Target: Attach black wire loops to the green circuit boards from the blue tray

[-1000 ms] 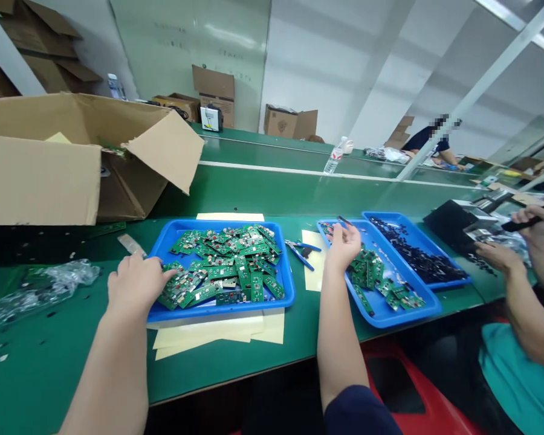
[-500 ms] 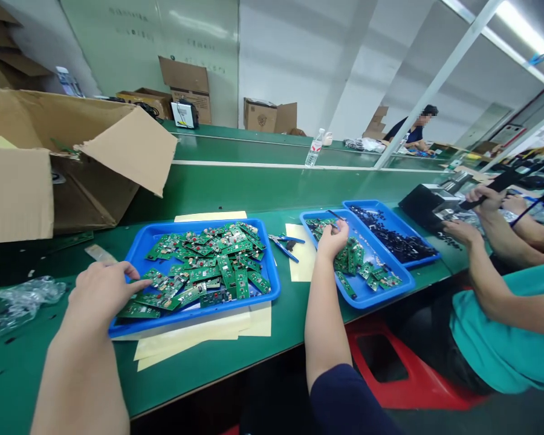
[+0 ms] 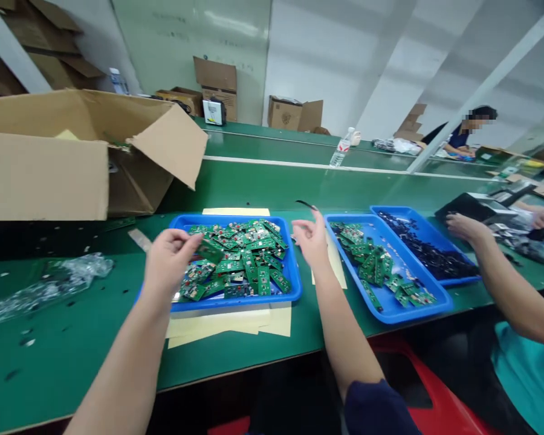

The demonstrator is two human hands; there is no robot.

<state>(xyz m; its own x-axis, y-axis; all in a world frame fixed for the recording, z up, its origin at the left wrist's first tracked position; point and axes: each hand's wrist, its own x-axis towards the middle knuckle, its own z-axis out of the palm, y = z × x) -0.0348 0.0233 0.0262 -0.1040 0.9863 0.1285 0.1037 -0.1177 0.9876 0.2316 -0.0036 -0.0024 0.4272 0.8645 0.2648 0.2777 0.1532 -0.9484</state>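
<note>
My left hand [image 3: 168,257] pinches a green circuit board [image 3: 210,251] between thumb and fingers, raised over the left part of a blue tray [image 3: 236,304]. Under it, that tray carries a heap of similar circuit boards [image 3: 249,260]. My right hand [image 3: 311,241] is just beyond the tray's right edge, in the gap between two trays. From its fingers sticks out a thin dark curved tool [image 3: 304,204], its exact kind unclear. To the right of that hand, a second blue tray [image 3: 401,311] contains more circuit boards [image 3: 374,263].
A third blue tray [image 3: 465,279] holds small black parts, near a co-worker's arm [image 3: 503,272]. A large open cardboard box [image 3: 45,175] stands at the left, with clear plastic bags [image 3: 81,272] before it. Yellow paper [image 3: 226,326] lies beneath the left tray. A water bottle [image 3: 342,148] stands behind.
My left hand has lifted a circuit board off the heap. My right hand has left the second tray and come left with the dark tool. The view has turned left.
</note>
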